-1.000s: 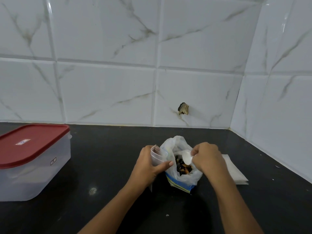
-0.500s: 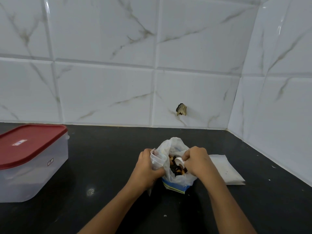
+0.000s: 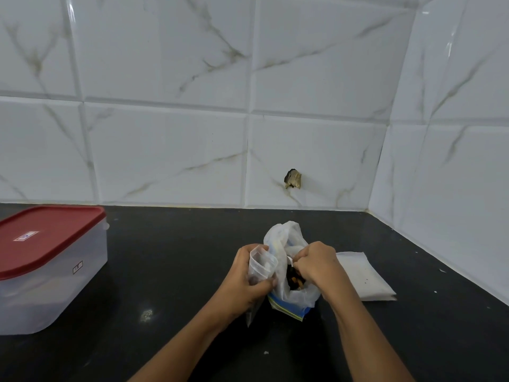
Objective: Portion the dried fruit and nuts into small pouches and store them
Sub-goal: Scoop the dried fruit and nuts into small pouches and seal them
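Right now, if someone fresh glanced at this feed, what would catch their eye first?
The two hands at centre: the left hand grips a small clear pouch, while the right hand digs into the white bag of dried fruit and nuts. Next, the red-lidded container at far left on the black counter, lid on.

Container [image 3: 52,268] far left of bag [image 3: 286,241]; napkin [image 3: 363,277] right.
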